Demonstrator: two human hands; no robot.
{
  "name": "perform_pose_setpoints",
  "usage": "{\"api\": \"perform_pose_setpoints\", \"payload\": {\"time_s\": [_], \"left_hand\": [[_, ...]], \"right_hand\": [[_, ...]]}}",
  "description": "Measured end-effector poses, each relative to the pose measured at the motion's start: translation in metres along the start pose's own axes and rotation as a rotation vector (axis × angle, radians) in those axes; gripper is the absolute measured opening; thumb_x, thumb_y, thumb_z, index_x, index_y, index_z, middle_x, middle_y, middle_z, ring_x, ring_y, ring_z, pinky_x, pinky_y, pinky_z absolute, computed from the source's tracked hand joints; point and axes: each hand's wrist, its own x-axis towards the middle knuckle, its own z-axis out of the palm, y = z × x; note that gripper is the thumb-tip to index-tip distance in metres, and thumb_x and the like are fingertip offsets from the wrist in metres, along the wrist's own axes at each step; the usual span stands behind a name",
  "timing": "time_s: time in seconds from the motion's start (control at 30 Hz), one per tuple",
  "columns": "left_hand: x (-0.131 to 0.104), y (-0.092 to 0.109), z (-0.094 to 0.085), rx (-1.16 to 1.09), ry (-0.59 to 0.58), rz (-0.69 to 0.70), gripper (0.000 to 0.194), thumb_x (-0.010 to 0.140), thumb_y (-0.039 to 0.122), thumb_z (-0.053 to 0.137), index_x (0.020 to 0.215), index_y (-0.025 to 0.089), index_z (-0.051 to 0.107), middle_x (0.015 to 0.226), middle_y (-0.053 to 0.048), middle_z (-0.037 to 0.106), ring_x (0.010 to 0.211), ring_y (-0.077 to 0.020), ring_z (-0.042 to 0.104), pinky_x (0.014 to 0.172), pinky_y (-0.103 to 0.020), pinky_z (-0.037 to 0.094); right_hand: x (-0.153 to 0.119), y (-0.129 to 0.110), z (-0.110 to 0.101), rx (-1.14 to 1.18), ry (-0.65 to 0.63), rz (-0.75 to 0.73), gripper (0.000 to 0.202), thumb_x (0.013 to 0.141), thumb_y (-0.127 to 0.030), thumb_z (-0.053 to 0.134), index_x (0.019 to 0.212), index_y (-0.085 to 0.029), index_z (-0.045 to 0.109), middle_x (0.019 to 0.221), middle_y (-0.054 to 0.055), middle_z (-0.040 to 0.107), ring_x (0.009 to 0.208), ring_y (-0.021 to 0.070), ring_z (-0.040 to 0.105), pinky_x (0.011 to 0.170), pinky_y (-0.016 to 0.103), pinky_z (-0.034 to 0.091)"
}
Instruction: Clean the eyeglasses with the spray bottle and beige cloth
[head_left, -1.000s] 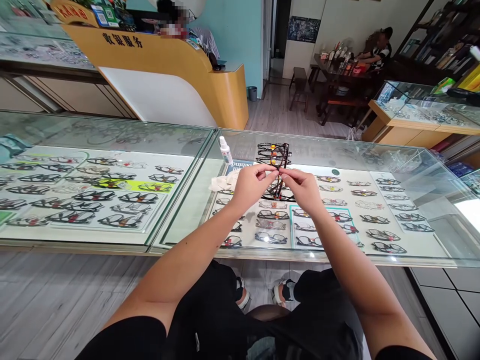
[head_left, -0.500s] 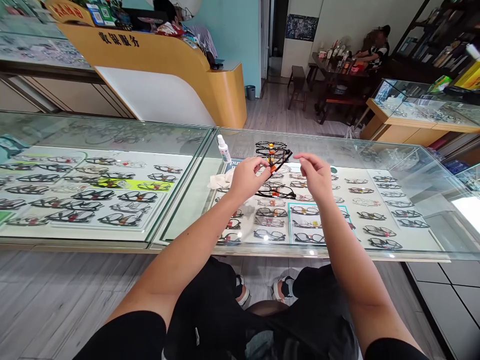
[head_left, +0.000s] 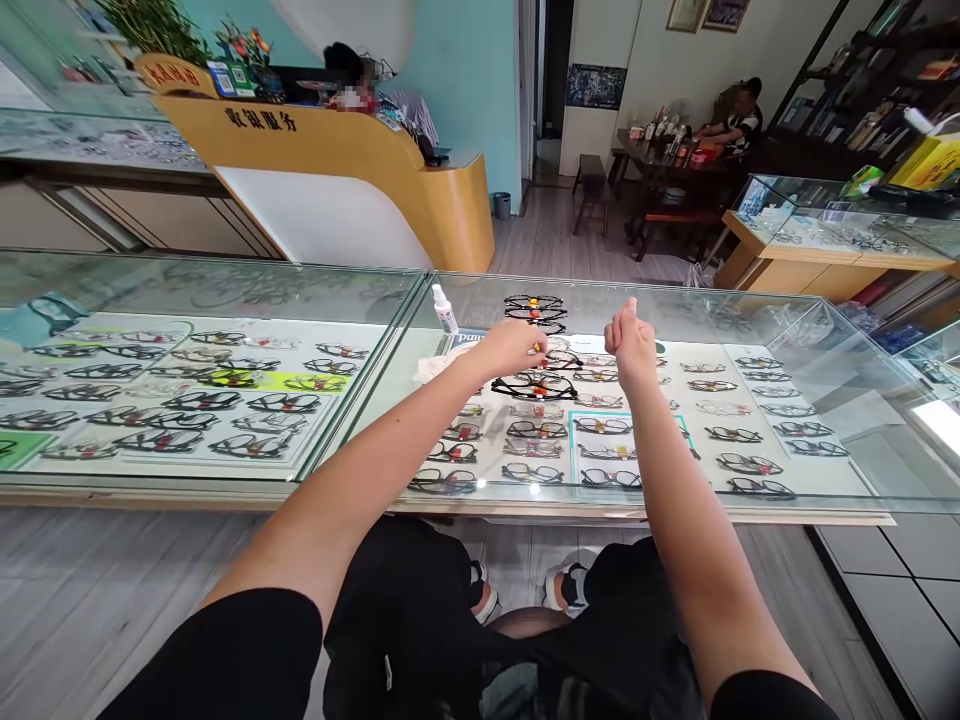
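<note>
My left hand (head_left: 511,346) is low over the glass counter, its fingers pinched at a dark pair of eyeglasses (head_left: 564,360). Those eyeglasses are at counter level, between a stack of black eyeglasses (head_left: 533,302) farther back and another black pair (head_left: 537,386) nearer me. My right hand (head_left: 631,342) hovers to the right, fingers curled in and one digit pointing up; I see nothing in it. Left of the stack, a white spray bottle (head_left: 445,310) stands on the glass. A crumpled pale cloth (head_left: 430,369) lies in front of it, partly behind my left forearm.
Rows of eyeglasses fill the glass display case (head_left: 814,470) beneath my hands and the adjoining case (head_left: 45,490) on the left. Beyond is a yellow cashier desk (head_left: 461,215) with a person behind it. Another person sits at a dark table (head_left: 652,150) at the back right.
My left hand has lowered the eyeglasses from above the counter to its surface. My right hand has turned upward and moved slightly away from them. The view has tilted up a little.
</note>
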Motion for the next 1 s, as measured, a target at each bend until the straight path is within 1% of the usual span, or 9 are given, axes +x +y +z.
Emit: {"api": "perform_pose_setpoints", "payload": {"time_s": [0.17, 0.27, 0.43, 0.5, 0.6, 0.7, 0.77, 0.87, 1.0], "left_hand": [[-0.002, -0.003, 0.001, -0.008, -0.043, -0.019, 0.023, 0.094, 0.031, 0.063, 0.096, 0.025, 0.084, 0.099, -0.006, 0.084, 0.102, -0.0261, 0.073, 0.083, -0.033, 0.046], [-0.003, -0.003, -0.001, -0.024, -0.059, -0.022, 0.021, 0.093, 0.032, 0.064, 0.095, 0.026, 0.085, 0.1, -0.005, 0.085, 0.099, -0.025, 0.074, 0.08, -0.033, 0.046], [0.005, -0.008, -0.009, -0.027, -0.061, -0.128, 0.026, 0.094, 0.037, 0.063, 0.103, 0.027, 0.086, 0.107, -0.004, 0.086, 0.097, -0.0242, 0.074, 0.075, -0.032, 0.046], [0.011, -0.011, -0.012, 0.028, -0.037, -0.189, 0.029, 0.095, 0.036, 0.064, 0.112, 0.027, 0.085, 0.115, -0.005, 0.086, 0.103, -0.0253, 0.075, 0.077, -0.031, 0.048], [0.021, -0.015, -0.015, 0.09, -0.059, -0.223, 0.031, 0.093, 0.035, 0.067, 0.115, 0.026, 0.086, 0.119, -0.008, 0.085, 0.109, -0.0278, 0.076, 0.084, -0.031, 0.052], [0.031, -0.018, -0.013, 0.103, -0.108, -0.221, 0.027, 0.091, 0.038, 0.07, 0.108, 0.027, 0.088, 0.115, -0.009, 0.086, 0.108, -0.0285, 0.076, 0.088, -0.032, 0.054], [0.035, -0.02, -0.01, 0.107, -0.131, -0.218, 0.026, 0.091, 0.038, 0.071, 0.106, 0.028, 0.089, 0.111, -0.008, 0.087, 0.107, -0.0274, 0.077, 0.088, -0.03, 0.055], [0.039, -0.024, -0.006, 0.105, -0.139, -0.209, 0.026, 0.09, 0.037, 0.072, 0.108, 0.029, 0.09, 0.11, -0.007, 0.087, 0.107, -0.0261, 0.077, 0.088, -0.029, 0.055], [0.038, -0.027, -0.003, 0.101, -0.124, -0.196, 0.026, 0.093, 0.037, 0.071, 0.109, 0.03, 0.09, 0.115, -0.006, 0.087, 0.11, -0.0258, 0.077, 0.089, -0.028, 0.055]], "right_hand": [[-0.003, -0.007, -0.001, 0.027, -0.044, 0.058, 0.083, 0.095, -0.099, 0.032, 0.05, -0.03, 0.025, 0.049, -0.001, 0.025, 0.051, 0.0168, 0.027, 0.055, 0.038, 0.027], [-0.003, -0.007, 0.001, 0.012, -0.098, 0.09, 0.083, 0.095, -0.1, 0.033, 0.049, -0.031, 0.027, 0.051, 0.0, 0.028, 0.052, 0.0166, 0.028, 0.056, 0.038, 0.029], [-0.004, -0.006, 0.005, -0.03, -0.12, 0.12, 0.085, 0.091, -0.103, 0.033, 0.047, -0.031, 0.029, 0.054, 0.003, 0.04, 0.056, 0.0179, 0.04, 0.058, 0.037, 0.039], [-0.004, -0.006, 0.006, -0.032, -0.113, 0.136, 0.085, 0.091, -0.103, 0.037, 0.047, -0.03, 0.028, 0.052, 0.002, 0.039, 0.054, 0.0168, 0.038, 0.056, 0.036, 0.037], [-0.004, -0.004, 0.006, 0.005, -0.104, 0.166, 0.084, 0.092, -0.1, 0.044, 0.047, -0.03, 0.03, 0.05, -0.002, 0.028, 0.05, 0.0143, 0.029, 0.054, 0.034, 0.031], [-0.007, 0.001, 0.009, -0.012, -0.059, 0.166, 0.078, 0.09, -0.096, 0.055, 0.052, -0.028, 0.044, 0.053, -0.005, 0.028, 0.051, 0.013, 0.026, 0.055, 0.033, 0.027], [-0.009, 0.005, 0.013, -0.127, -0.067, 0.128, 0.069, 0.087, -0.088, 0.067, 0.061, -0.026, 0.059, 0.055, -0.006, 0.033, 0.053, 0.0128, 0.028, 0.057, 0.032, 0.026], [-0.013, 0.013, 0.023, -0.465, -0.179, 0.057, 0.046, 0.088, -0.07, 0.077, 0.084, -0.025, 0.083, 0.06, -0.004, 0.049, 0.06, 0.015, 0.041, 0.062, 0.032, 0.03], [-0.014, 0.019, 0.038, -0.862, -0.301, 0.062, 0.029, 0.099, -0.049, 0.072, 0.114, -0.034, 0.092, 0.084, 0.003, 0.078, 0.08, 0.0215, 0.066, 0.07, 0.032, 0.039]]}}
